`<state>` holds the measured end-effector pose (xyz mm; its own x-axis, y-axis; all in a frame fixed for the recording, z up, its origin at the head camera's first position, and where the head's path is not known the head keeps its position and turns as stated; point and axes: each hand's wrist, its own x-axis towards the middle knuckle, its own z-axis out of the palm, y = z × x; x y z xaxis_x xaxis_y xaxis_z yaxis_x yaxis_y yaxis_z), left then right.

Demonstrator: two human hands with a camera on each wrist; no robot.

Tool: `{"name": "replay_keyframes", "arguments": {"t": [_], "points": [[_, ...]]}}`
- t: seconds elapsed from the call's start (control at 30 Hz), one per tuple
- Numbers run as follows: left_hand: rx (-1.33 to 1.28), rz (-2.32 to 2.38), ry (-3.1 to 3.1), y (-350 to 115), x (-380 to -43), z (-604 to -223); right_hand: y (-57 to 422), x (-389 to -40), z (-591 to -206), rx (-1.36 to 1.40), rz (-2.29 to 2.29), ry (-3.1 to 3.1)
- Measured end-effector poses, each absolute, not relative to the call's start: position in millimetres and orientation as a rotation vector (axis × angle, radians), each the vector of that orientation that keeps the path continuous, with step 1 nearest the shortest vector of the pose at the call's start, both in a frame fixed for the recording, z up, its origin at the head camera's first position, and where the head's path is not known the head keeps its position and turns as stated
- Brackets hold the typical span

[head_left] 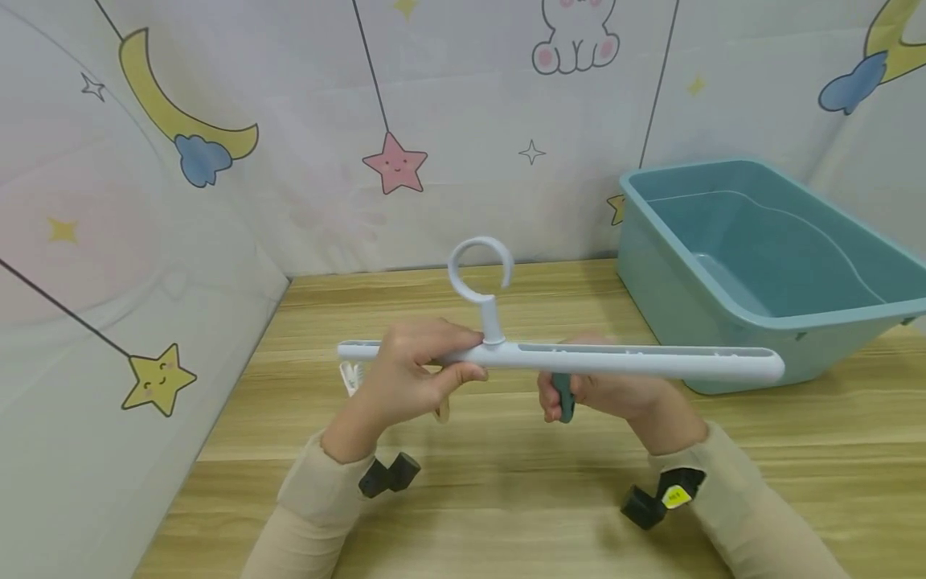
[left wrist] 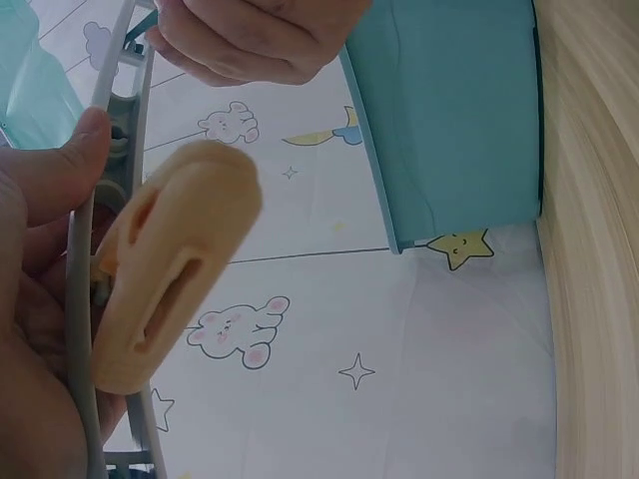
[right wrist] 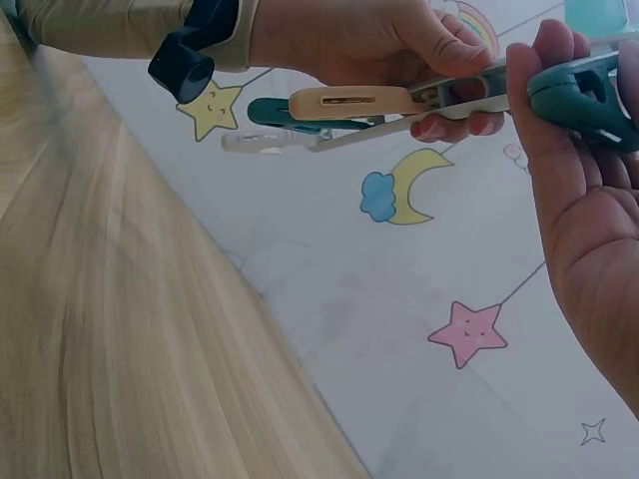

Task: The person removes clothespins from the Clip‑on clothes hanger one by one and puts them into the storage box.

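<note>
Left hand (head_left: 415,370) and right hand (head_left: 611,394) are both occupied: the left grips a pale hanger (head_left: 579,363) close to the foot of its ring-shaped hook (head_left: 459,273), thumb and fingers curled round the bar, while the right pinches a dark green clip (head_left: 564,398) between thumb and fingers. From the head, the hanger lies level above the wooden table (head_left: 492,498), its bar covering part of the right hand and the upper end of that clip, so whether the clip is joined to the bar cannot be told. That same view gives only the tip of a tan clip (left wrist: 195,235) below the left hand; the left wrist camera shows it whole, slotted and tilted, right beside the gripped bar. The right wrist camera looks from underneath and adds a second green clip (right wrist: 272,112) and a clear clip (right wrist: 265,143) past the tan one, plus the right palm with the held clip lying across its fingers. Only the head view shows the hook plainly, along with the inside of the teal tub (head_left: 669,289) standing on the table beyond the right hand; the left wrist view catches the tub's outer side.
</note>
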<state>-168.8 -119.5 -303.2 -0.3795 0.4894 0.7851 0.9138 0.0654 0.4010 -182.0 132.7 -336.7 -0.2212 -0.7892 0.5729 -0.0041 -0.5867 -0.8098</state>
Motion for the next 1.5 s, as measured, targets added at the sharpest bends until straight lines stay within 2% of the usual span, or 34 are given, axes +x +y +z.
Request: {"name": "replay_keyframes", "arguments": {"t": [0.77,1.2,1.5], "points": [[-1.565,-1.311,-1.879,-110.2,-167.5,-307.7,110.2,-185.8,-349.7,-1.494,-1.561,0.386],[-1.533,-1.4,-1.867,-114.7,-166.6,-305.4,119.1,-178.0,-336.1,-1.48,-1.714,0.541],[-1.384,-1.276,-1.842,-117.1,-166.2,-302.2,134.0,-182.7,-338.9,-1.565,-1.773,0.865]]}}
